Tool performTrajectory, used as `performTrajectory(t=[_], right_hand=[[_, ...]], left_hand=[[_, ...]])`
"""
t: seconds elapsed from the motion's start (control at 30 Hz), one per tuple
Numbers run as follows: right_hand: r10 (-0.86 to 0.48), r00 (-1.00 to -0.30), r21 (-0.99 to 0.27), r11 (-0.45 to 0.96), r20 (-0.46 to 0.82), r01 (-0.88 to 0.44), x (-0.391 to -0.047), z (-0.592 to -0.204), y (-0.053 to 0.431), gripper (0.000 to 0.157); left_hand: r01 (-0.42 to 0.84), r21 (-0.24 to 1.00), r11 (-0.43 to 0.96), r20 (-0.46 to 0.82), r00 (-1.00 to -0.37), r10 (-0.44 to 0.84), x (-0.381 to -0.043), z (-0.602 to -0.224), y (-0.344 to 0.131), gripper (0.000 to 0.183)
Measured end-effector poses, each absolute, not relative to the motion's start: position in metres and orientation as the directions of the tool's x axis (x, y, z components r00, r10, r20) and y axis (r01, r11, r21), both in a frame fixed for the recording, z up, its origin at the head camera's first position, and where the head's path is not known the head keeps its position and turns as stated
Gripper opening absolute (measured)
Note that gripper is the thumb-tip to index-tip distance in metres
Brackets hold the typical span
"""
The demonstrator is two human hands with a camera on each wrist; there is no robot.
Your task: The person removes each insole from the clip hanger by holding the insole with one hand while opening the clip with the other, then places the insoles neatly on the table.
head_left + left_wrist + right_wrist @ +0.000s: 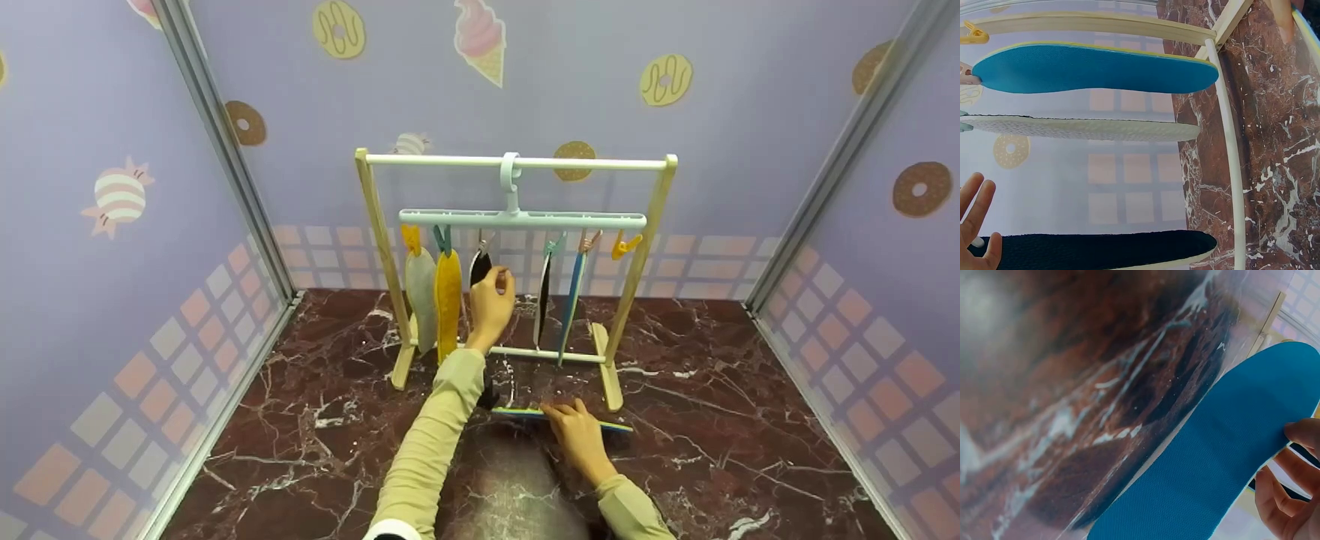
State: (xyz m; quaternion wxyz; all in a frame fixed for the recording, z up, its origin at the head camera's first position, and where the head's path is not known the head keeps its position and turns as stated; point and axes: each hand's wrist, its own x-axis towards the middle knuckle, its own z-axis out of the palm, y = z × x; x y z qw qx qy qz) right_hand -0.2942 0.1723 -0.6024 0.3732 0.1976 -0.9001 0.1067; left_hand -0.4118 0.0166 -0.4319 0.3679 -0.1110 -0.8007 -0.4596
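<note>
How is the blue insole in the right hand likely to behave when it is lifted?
The insole is probably light: it looks thin, and the right hand grips it by one edge. It likely flexes but does not flop, since it extends fairly straight. Its fabric-like face should not be very slippery.

The person's left sleeve is beige and wrinkled, with a white band around it; the right sleeve is beige too.

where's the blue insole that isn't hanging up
In the head view, the loose blue insole is low and slightly right of centre, edge-on in the right hand, nearer the camera than the rack.
</note>
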Motion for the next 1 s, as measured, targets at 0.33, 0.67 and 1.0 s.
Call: performTrajectory(t=[0.33,0.67,1.0], right_hand=[[-0.291,-0.651,-0.061,0.885,0.701,-0.462,-0.294,-0.605,0.170,0.021],[-0.327,-0.645,-0.071,0.857,0.690,-0.511,-0.288,-0.606,0.165,0.015],[-0.383,-0.670,-0.019,0.860,0.636,-0.510,-0.285,-0.609,0.164,0.014]], left_hand=[[0.504,0.658,0.559,0.688,-0.704,-0.175,-0.411,-0.432,0.017,0.017],[0.503,0.649,0.571,0.692,-0.702,-0.167,-0.409,-0.431,0.017,0.018],[0.509,0.651,0.563,0.690,-0.706,-0.160,-0.410,-0.434,0.018,0.017]])
